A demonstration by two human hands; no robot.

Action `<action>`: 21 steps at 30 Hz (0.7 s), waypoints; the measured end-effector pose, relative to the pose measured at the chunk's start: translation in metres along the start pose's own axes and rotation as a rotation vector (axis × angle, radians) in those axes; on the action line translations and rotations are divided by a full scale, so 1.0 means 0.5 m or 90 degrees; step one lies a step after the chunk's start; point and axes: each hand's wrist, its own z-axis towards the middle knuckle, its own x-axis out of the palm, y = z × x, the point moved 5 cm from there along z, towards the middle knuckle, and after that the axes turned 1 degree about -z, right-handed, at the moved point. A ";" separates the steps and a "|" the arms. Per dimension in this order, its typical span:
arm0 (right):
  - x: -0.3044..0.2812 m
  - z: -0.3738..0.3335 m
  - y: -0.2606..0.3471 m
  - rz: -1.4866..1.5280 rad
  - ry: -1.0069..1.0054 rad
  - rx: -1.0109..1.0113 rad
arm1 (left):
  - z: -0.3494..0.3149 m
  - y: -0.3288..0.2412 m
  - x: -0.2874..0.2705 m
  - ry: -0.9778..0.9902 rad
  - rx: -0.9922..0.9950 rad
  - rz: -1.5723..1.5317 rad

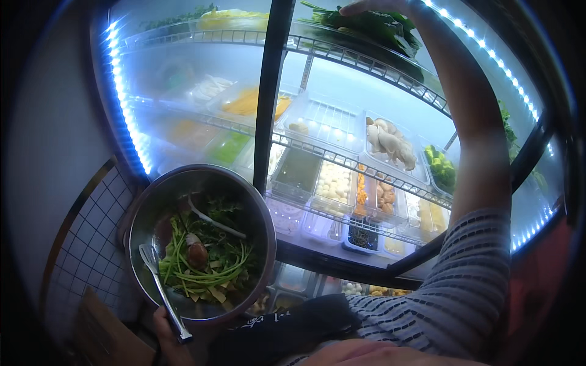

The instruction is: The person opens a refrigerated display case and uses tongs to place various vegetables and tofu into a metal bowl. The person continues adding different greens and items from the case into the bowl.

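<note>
A round metal pot is at the lower left, holding cut green stems, leafy greens, a brown rounded piece and a pale long-handled utensil. Metal tongs lean over its near rim, their dark-tipped end outside. My left hand is closed at that rim, beside the tongs; its lower fingers are hidden. High up, my right arm reaches into the lit display fridge. My right hand lies over dark leafy greens on the top shelf, fingers stretched out, partly cut off by the picture's edge.
Wire shelves hold clear tubs, among them pale mushrooms, white balls and broccoli. A dark door frame post stands between the fridge's halves. A wire grid rack is left of the pot.
</note>
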 end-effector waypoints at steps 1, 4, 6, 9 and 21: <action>-0.011 -0.024 -0.021 0.080 -0.001 0.033 | 0.006 0.007 -0.009 -0.044 -0.077 0.007; -0.007 -0.060 -0.090 0.225 0.030 0.089 | 0.030 0.002 -0.023 -0.031 -0.133 0.017; 0.017 -0.046 -0.141 0.193 0.082 0.070 | 0.045 0.006 -0.036 -0.027 -0.165 0.031; 0.071 0.016 -0.193 0.052 -0.051 -0.073 | 0.081 0.028 -0.054 -0.006 -0.166 -0.018; 0.046 0.042 -0.120 0.090 -0.022 0.184 | 0.076 0.078 -0.018 0.033 -0.248 0.014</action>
